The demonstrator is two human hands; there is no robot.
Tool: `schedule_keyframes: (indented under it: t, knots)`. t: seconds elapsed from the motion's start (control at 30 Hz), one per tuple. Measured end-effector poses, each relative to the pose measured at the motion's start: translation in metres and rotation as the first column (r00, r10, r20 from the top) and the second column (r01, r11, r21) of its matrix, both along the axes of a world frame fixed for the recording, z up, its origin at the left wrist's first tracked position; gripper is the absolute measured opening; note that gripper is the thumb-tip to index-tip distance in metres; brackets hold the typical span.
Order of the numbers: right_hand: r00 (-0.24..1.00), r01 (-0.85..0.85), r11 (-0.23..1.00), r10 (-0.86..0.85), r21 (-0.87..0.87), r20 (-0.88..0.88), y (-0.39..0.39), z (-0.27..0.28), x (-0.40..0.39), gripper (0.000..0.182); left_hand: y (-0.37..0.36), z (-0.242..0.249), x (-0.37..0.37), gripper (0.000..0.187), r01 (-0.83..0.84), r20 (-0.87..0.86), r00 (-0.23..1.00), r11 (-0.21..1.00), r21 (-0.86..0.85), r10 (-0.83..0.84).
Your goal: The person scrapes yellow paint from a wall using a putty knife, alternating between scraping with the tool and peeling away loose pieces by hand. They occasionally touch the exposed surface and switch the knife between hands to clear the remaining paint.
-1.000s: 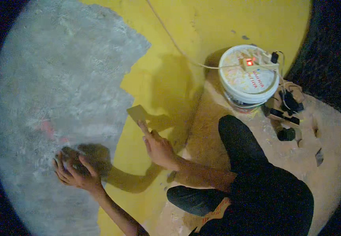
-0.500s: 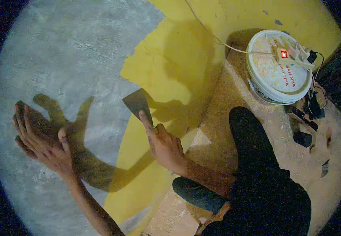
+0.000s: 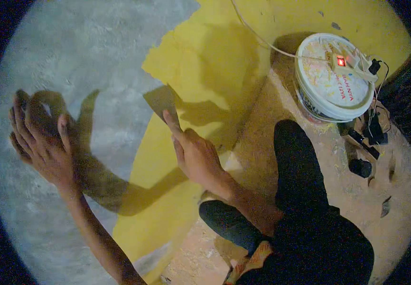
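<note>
My right hand (image 3: 200,154) grips a scraper (image 3: 160,99), with the index finger stretched along its wide flat blade. The handle is hidden inside the fist. The blade lies over the ragged border between the yellow paint (image 3: 219,61) and the bare grey wall (image 3: 115,52); whether its edge touches cannot be told. To the left, my left hand (image 3: 46,147) is open over the grey surface, fingers stretched and thumb apart, holding nothing. Shadows of both hands fall on the wall.
At the upper right a white lidded bucket (image 3: 310,95) stands on the floor, with a power strip (image 3: 352,66) with a lit red switch on its lid. A white cable (image 3: 257,37) runs up from it. Dark objects (image 3: 360,167) lie beside the bucket. My bent legs (image 3: 298,161) occupy the lower right.
My left hand has moved up and slightly left over the grey wall. My right hand and the scraper have shifted slightly up in view; the whole view has also shifted a little.
</note>
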State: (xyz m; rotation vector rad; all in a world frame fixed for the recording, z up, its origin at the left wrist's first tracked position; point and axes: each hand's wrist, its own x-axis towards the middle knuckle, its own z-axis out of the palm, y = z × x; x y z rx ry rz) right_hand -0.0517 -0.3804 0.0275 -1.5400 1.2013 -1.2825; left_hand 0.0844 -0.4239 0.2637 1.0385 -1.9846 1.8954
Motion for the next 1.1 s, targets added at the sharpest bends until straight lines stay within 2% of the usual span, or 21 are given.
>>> schedule_keyframes:
  t: [0.07,0.17,0.23,0.27,0.33,0.47,0.57,0.7,0.77,0.87,1.1]
  knots:
    - [0.995,0.029,1.000,-0.029,0.001,-0.093,-0.001,-0.001,0.000,0.060,0.000,-0.005,0.001,0.055,0.019,-0.002,1.000,1.000,-0.015,-0.019]
    - [0.996,0.022,0.999,-0.026,-0.038,-0.090,-0.001,-0.004,0.000,0.060,-0.003,-0.001,0.004,0.053,0.129,0.031,0.991,0.991,-0.047,-0.128]
    - [0.996,0.040,0.998,-0.043,-0.042,-0.074,-0.005,-0.005,0.001,0.060,0.001,0.001,0.003,0.053,-0.008,0.032,0.999,0.999,-0.045,0.010]
    - [0.997,0.040,0.998,-0.043,-0.043,-0.062,-0.005,-0.006,0.001,0.060,0.000,0.001,0.001,0.053,-0.003,0.029,1.000,0.999,-0.050,0.005]
    - [0.996,0.041,0.998,-0.045,-0.051,-0.081,-0.002,-0.004,-0.001,0.060,-0.001,-0.001,0.001,0.052,0.118,0.020,0.993,0.992,-0.044,-0.117]
    - [0.993,0.042,0.994,-0.052,-0.096,-0.104,-0.005,-0.005,-0.005,0.059,0.000,-0.004,-0.004,0.052,0.137,-0.004,0.990,0.989,-0.049,-0.138]
    - [0.990,0.071,0.995,-0.079,-0.070,-0.121,-0.001,-0.003,-0.002,0.059,0.002,-0.005,0.000,0.051,0.075,-0.014,0.997,0.996,-0.056,-0.075]
    - [0.993,0.050,0.994,-0.061,-0.101,-0.103,-0.001,-0.003,-0.005,0.059,-0.001,-0.004,-0.004,0.051,0.123,-0.019,0.992,0.990,-0.068,-0.124]
    - [0.994,0.058,0.997,-0.063,-0.060,-0.085,-0.003,0.000,-0.006,0.059,-0.001,-0.008,-0.004,0.050,0.152,-0.041,0.987,0.987,-0.053,-0.154]
    - [0.990,0.031,0.997,-0.041,-0.075,-0.135,0.002,-0.001,-0.007,0.059,-0.001,-0.004,-0.002,0.050,0.171,0.023,0.985,0.982,-0.073,-0.170]
    - [0.983,0.033,0.998,-0.044,-0.061,-0.181,0.001,0.005,-0.014,0.056,0.001,-0.008,-0.004,0.051,0.076,0.008,0.997,0.992,-0.105,-0.076]
